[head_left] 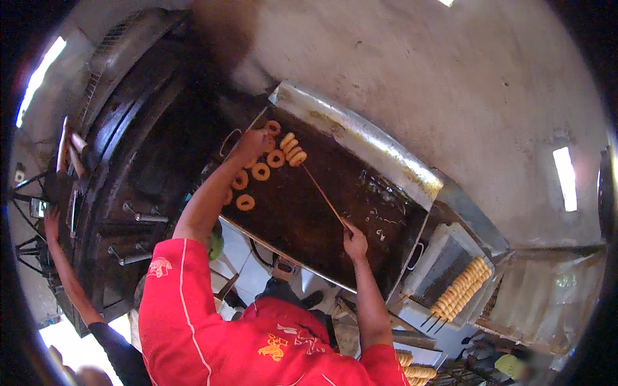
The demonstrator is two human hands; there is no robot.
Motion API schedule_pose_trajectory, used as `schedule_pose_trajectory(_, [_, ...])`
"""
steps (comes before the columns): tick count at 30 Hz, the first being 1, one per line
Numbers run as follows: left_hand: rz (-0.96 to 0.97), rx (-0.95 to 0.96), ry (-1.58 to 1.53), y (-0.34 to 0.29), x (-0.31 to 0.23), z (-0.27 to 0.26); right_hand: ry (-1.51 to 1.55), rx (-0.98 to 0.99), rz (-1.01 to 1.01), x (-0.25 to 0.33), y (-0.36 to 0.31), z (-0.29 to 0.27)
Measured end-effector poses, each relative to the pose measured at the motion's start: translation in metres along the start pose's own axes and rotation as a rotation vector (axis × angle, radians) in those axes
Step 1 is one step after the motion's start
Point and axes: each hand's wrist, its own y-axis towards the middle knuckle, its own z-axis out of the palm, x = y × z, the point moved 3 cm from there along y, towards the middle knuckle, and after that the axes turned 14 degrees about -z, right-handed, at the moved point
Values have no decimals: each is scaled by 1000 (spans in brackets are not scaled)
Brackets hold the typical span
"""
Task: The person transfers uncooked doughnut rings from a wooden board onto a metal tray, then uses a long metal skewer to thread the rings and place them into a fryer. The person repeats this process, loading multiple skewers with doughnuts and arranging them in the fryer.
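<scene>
My right hand (355,242) is closed round the lower end of a thin wooden stick (324,195), which slants up and left over a large dark rectangular pan (335,238). Several pale golden ring doughnuts (293,149) are bunched at the stick's far end. At the pan's far left corner, my left hand (252,145) has its fingers bent down and closed at a ring doughnut, which they partly cover. Browner loose ring doughnuts (261,171) lie around and below that hand, in the left end of the pan.
A metal guard (360,138) runs along the pan's far side, before a plastered wall. To the right, rods loaded with doughnuts (460,289) rest by a tray; more doughnuts (417,372) lie lower right. Dark oven-like equipment (148,167) stands left, with another person's arm (71,276) beyond.
</scene>
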Motion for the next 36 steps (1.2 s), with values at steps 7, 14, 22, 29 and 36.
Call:
schedule_pose_trajectory(7, [-135, -188, 184, 37, 33, -6, -280, 311, 212, 74, 65, -12])
schedule_pose_trajectory(14, [-21, -140, 117, 62, 49, -35, 53, 82, 28, 31, 59, 23])
schedule_pose_trajectory(22, [-17, 19, -117, -90, 8, -81, 12, 67, -55, 13, -42, -27])
schedule_pose_trajectory(29, [-62, 76, -64, -208, 7, -20, -100, 379, 171, 77, -71, -98])
schedule_pose_trajectory(36, [-283, -44, 307, -167, 65, 5, -210, 392, 64, 82, -110, -107])
